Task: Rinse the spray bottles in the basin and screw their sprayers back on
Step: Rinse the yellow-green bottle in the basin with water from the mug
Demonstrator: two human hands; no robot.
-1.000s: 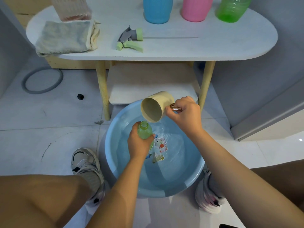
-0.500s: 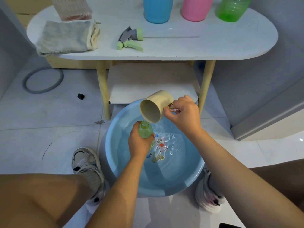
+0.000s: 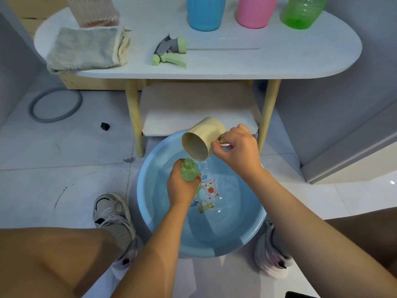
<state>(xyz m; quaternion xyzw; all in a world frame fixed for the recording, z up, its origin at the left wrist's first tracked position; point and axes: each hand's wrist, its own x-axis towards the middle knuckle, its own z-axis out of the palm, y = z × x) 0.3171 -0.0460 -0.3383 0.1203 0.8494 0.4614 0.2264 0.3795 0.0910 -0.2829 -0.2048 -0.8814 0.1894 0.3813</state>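
Note:
My left hand [image 3: 181, 187] grips a small green bottle [image 3: 189, 171] with an open neck, upright over the blue basin [image 3: 150, 203] of water on the floor. My right hand [image 3: 237, 147] holds a beige cup [image 3: 203, 140] by its shiny handle, tipped so its mouth hangs just above the bottle's neck; a thin trickle of water falls from it. A green and grey sprayer head [image 3: 169, 51] with its tube lies on the white table [image 3: 279, 61]. Blue [image 3: 205, 12], pink [image 3: 256, 11] and green [image 3: 303, 11] bottles stand at the table's back.
A folded grey cloth [image 3: 86, 49] lies on the table's left end beside a ribbed clear container [image 3: 94, 11]. Wooden table legs [image 3: 135, 119] flank the basin's far side. My shoes [image 3: 113, 216] sit on either side of the basin. A grey ring [image 3: 54, 106] lies on the floor tiles.
The cup has tipped a little further over the bottle's neck and the flow has thinned to a trickle. The water in the basin has calmed. Both hands stay almost in place.

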